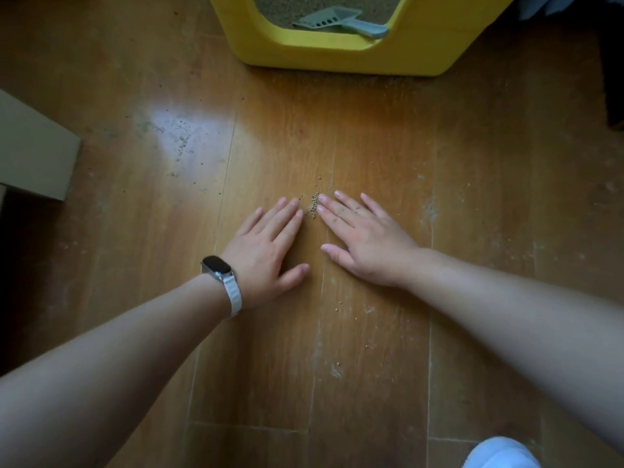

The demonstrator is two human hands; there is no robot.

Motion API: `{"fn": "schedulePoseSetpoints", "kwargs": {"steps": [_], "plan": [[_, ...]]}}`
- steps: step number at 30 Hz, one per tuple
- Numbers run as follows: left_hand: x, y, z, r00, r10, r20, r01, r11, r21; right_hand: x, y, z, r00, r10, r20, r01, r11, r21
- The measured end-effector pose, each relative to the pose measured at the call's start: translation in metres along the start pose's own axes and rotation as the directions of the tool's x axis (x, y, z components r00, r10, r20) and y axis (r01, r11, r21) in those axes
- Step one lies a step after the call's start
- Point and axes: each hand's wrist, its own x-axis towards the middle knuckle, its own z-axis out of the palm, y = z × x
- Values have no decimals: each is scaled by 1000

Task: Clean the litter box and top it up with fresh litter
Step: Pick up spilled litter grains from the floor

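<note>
Flat on the wooden floor (371, 146), left hand (270, 241) and right hand (364, 241), fingers straight, holding nothing, herding a small pile of spilled litter (314, 206) between near-touching fingertips, near the yellow litter box (337, 59). Scoop (337, 21) resting on the litter inside; possibly scooped already, hard to judge from so little interior. Remaining: lifting the pile, gathering stray grains, topping up.

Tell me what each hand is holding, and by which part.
Nothing is held. The left hand and right hand lie flat on the wooden floor, fingers straight, flanking a small heap of litter granules.
</note>
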Motion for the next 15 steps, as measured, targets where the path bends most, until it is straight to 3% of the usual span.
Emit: {"fn": "schedulePoseSetpoints", "kwargs": {"steps": [5,15], "plan": [[-12,23,20,994,-92,64,91,996,23,-12,9,6,1000,-28,-1,27,999,-37],[25,27,19,988,-152,28,150,986,72,-12,7,11,1000,-4,-26,4,1000,13]]}}
